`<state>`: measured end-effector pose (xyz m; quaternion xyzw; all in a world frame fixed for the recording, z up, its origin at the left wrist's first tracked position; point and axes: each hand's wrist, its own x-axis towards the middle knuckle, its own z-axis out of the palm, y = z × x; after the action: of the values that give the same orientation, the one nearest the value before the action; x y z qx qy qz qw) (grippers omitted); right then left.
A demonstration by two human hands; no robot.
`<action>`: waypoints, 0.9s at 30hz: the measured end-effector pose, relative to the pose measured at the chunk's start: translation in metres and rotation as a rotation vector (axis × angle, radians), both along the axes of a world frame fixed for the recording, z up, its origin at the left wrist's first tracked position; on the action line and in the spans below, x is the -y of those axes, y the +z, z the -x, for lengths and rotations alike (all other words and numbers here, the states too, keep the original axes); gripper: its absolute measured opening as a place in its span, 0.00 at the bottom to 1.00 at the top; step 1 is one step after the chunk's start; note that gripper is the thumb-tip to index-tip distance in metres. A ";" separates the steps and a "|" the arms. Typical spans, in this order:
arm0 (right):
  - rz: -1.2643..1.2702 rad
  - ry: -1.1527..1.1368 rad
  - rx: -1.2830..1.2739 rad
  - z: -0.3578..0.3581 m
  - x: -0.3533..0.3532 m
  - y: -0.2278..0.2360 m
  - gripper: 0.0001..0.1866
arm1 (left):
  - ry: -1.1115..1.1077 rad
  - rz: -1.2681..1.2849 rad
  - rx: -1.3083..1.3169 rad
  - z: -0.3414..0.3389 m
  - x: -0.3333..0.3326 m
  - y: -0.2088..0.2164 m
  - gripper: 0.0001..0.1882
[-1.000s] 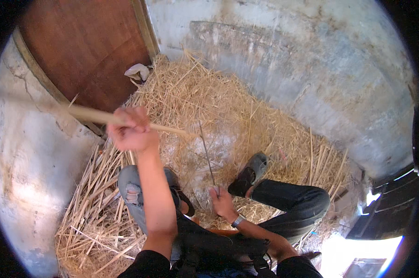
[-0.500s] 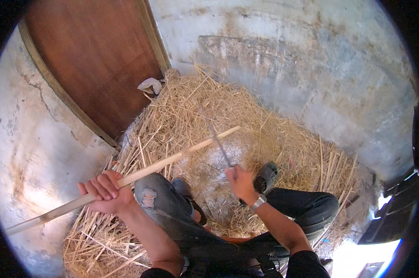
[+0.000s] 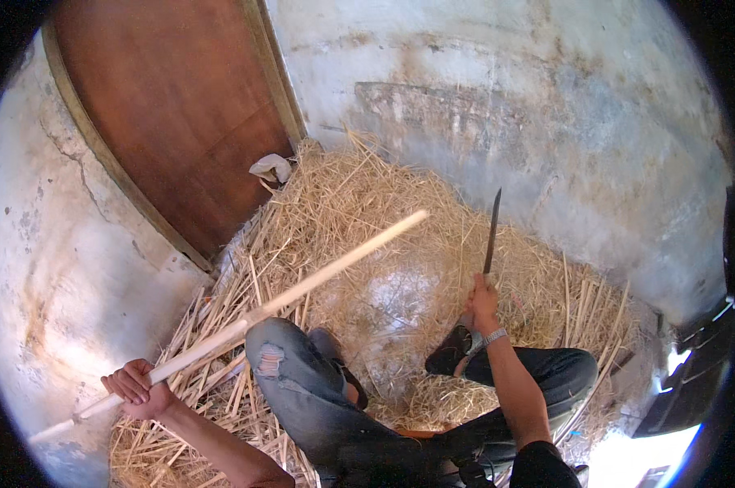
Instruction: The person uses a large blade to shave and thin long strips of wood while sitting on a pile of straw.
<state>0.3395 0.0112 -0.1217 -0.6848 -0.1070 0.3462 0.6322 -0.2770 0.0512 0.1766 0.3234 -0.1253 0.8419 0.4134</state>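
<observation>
My left hand [image 3: 140, 390] is closed around a long pale bamboo strip [image 3: 335, 267], toward its lower left end. The strip slants up to the right across my left knee, its far tip over the shavings. In my right hand [image 3: 483, 302], which wears a metal watch, a long dark-bladed knife [image 3: 493, 232] is gripped by its handle. The blade points up and away, well apart from the strip. My right hand is above my right foot.
A heap of pale shavings [image 3: 367, 191] covers the floor around my legs, with longer split strips at left and right. A brown door [image 3: 180, 114] stands at the back left, a crumpled whitish bag [image 3: 271, 168] beside it. Stained walls [image 3: 546, 114] enclose the corner.
My right hand has swung the knife right, off the strip. My left hand has shifted left and down, now holding the strip farther toward its lower end.
</observation>
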 end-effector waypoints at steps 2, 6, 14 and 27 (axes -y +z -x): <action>-0.283 -0.003 -0.278 0.024 -0.011 0.058 0.20 | -0.108 0.020 0.081 -0.005 -0.008 -0.012 0.30; -0.449 -0.044 -0.274 0.060 -0.023 0.162 0.25 | -0.329 -0.156 0.281 -0.024 -0.023 -0.032 0.31; -0.743 0.037 -0.380 0.085 -0.036 0.221 0.22 | -0.287 -0.111 0.231 -0.024 -0.016 -0.051 0.30; -0.706 0.029 -0.232 0.105 -0.041 0.225 0.18 | -0.397 -0.068 0.228 -0.019 -0.009 -0.075 0.29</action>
<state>0.2346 0.0522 0.1034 -0.3793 -0.1573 0.3722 0.8324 -0.2580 0.0604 0.1016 0.2089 -0.2606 0.7706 0.5428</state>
